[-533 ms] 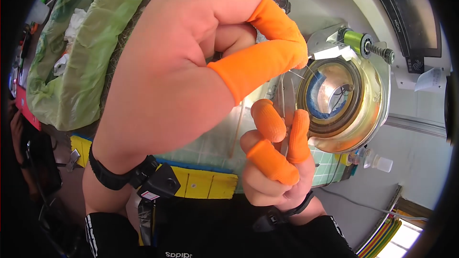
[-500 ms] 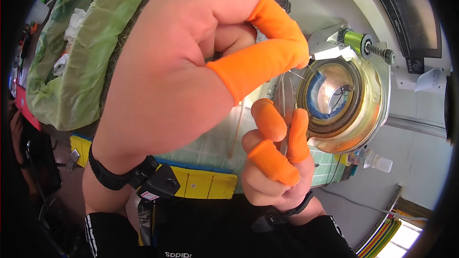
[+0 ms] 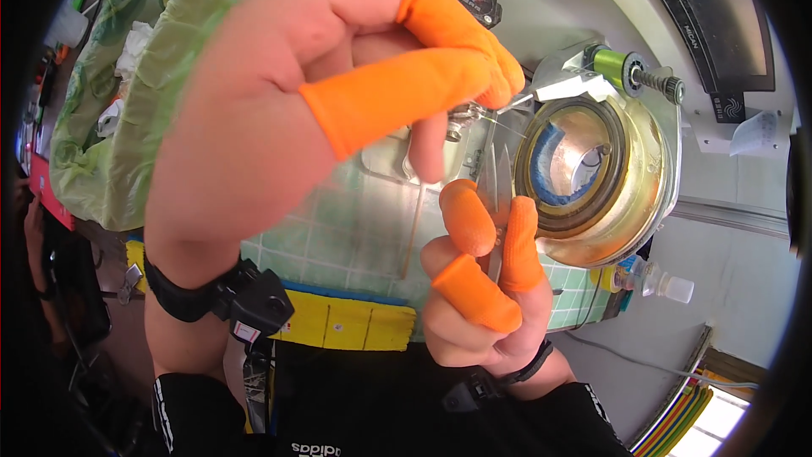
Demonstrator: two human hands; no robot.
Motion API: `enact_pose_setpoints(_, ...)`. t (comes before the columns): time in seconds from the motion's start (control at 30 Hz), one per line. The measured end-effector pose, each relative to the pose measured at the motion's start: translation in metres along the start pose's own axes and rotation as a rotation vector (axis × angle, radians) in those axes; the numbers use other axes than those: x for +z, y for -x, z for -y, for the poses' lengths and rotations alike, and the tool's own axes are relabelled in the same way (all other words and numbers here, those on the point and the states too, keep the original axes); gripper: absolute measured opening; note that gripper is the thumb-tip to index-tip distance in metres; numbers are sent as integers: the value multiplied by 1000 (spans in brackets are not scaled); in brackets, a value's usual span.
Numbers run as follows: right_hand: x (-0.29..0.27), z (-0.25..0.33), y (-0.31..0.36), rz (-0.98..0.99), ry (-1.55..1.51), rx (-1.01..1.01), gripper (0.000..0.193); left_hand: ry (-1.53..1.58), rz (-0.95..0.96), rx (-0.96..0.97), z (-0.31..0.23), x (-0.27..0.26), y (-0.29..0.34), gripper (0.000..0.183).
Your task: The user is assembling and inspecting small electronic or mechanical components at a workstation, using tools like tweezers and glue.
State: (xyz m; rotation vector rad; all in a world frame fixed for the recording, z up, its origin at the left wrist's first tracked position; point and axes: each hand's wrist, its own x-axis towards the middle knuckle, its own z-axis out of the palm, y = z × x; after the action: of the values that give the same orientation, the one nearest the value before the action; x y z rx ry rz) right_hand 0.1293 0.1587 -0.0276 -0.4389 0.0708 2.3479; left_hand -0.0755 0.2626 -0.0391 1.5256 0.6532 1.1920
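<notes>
Orange finger cots cover the thumb and forefinger of my left hand (image 3: 355, 76), which is raised over the green tiled mat. Those two tips are pressed together beside a small metal fitting (image 3: 461, 123); whatever lies between them is hidden. A fine wire-like line shows just beneath the tips. Lower and to the right, my right hand (image 3: 486, 288), also in orange cots, grips what look like pointed metal tweezers (image 3: 495, 178). Their two tips point up and stand slightly apart. Right of them is a brass-coloured round housing (image 3: 630, 211) with blue lining (image 3: 545, 161) inside its ring.
A bin with a pale green bag (image 3: 161, 118) stands at the left, holding crumpled tissue. A green spool with a spring (image 3: 622, 68) sits above the housing, below a dark screen (image 3: 719, 17). Yellow strips (image 3: 347, 322) edge the mat (image 3: 338, 245). A thin stick (image 3: 414, 228) lies on it.
My left hand has shifted left, away from the brass housing, uncovering the metal fitting. My right hand has barely moved, and the tweezers' tips show more clearly.
</notes>
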Motion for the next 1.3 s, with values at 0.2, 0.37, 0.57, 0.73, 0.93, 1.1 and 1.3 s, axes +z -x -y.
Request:
enact_pose_setpoints(0.2, -16, 3, 8, 125, 94, -60, 49, 9, -13, -27, -24, -5, 6, 29)
enact_pose_setpoints(0.37, -19, -5, 11, 101, 160, 30, 49, -834, 89, 95, -55, 0, 7, 55)
enact_pose_setpoints(0.57, -22, -2, 11, 109, 172, 4, 49, -824, 111, 143, -32, 1, -1, 23)
enact_pose_setpoints(0.73, -17, 1, 9, 145, 193, -12, 49, -905, 120, 200, -37, 0, -5, 10)
enact_pose_setpoints(0.93, -3, 2, 6, 19, 117, -33, 48, -484, 175, 22, -30, 13, -21, 11)
enact_pose_setpoints(1.1, -6, 0, -1, 79, 81, -73, 50, -128, 127, -117, -19, 12, -16, 11)
enact_pose_setpoints(1.3, -8, 0, -8, 107, 20, -77, 50, -8, 90, -243, -17, 14, -15, 12)
